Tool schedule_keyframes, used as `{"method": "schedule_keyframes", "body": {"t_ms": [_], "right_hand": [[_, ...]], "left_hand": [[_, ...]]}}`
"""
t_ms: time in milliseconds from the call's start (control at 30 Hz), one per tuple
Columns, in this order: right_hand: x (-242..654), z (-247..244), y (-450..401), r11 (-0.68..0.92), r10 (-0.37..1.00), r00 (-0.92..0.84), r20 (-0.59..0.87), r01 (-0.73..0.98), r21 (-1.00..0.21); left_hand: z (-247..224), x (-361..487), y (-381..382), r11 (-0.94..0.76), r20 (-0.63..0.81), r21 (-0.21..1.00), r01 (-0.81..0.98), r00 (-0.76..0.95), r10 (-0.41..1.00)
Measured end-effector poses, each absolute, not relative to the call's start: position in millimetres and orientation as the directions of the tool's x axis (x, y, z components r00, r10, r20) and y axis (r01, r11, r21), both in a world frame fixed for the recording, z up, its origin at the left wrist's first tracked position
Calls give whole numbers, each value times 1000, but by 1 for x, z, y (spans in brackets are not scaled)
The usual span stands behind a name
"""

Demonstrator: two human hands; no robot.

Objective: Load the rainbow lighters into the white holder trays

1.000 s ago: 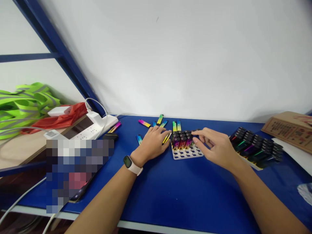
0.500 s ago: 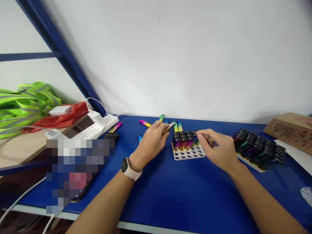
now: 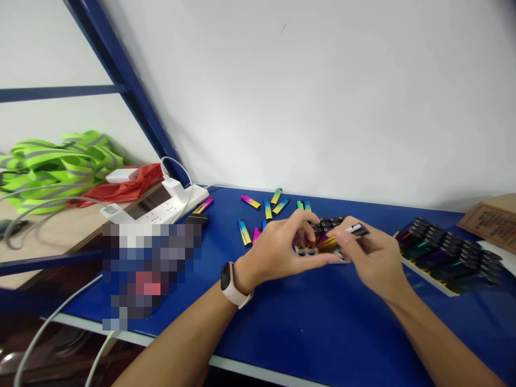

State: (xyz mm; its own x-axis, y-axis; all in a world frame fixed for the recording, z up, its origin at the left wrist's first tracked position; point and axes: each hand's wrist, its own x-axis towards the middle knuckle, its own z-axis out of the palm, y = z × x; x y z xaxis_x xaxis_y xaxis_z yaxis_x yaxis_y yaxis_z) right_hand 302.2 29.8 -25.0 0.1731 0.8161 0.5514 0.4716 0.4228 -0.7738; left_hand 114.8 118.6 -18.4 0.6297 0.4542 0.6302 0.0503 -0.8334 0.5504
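Note:
My right hand (image 3: 373,250) grips a lighter (image 3: 332,242) with a gold-coloured body and a metal and black top, tilted over the small white rack (image 3: 308,251). Beside it, my left hand (image 3: 284,244) has its thumb and fingers spread around the rack's left and front, with nothing visible held. Black-topped lighters (image 3: 332,221) stand upright in the rack, partly hidden behind both hands. Several shiny multicoloured lighters (image 3: 244,231) lie loose on the blue table to the left of and behind my left hand.
A fuller rack of dark lighters (image 3: 447,252) stands at the right, near a cardboard box (image 3: 489,223). At the left are a white power strip (image 3: 161,213) with cables, a red bag (image 3: 129,188), green reflective straps (image 3: 60,166) and a pixelated area.
My left hand has moved right to the rack and opened; the lighter it held is no longer in it. My right hand now holds a tilted lighter. The view has shifted slightly.

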Motion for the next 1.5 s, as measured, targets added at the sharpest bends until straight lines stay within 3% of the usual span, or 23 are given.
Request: {"method": "schedule_keyframes", "body": {"t_ms": [167,367,533,733,933,1400,1500], "right_hand": [[317,-26,35,397,847,290,445,211,-893],[330,-29,44,416,835,380,397,36,-909],[335,-28,48,416,868,336,365,-93,-904],[338,-35,53,339,897,304,320,-12,-941],[342,-42,54,272,918,328,221,-118,-955],[344,-41,51,280,921,315,229,-124,-952],[343,-35,47,291,921,272,277,-12,-957]], "left_hand": [[-16,111,131,-859,672,450,245,541,506],[-23,110,136,-860,490,401,316,719,492],[-35,110,141,-863,397,377,337,783,479],[-39,109,143,-868,350,365,338,814,464],[-40,109,145,-862,352,361,355,804,479],[-37,108,146,-838,299,389,382,808,508],[-33,108,146,-825,293,421,378,804,518]]}}
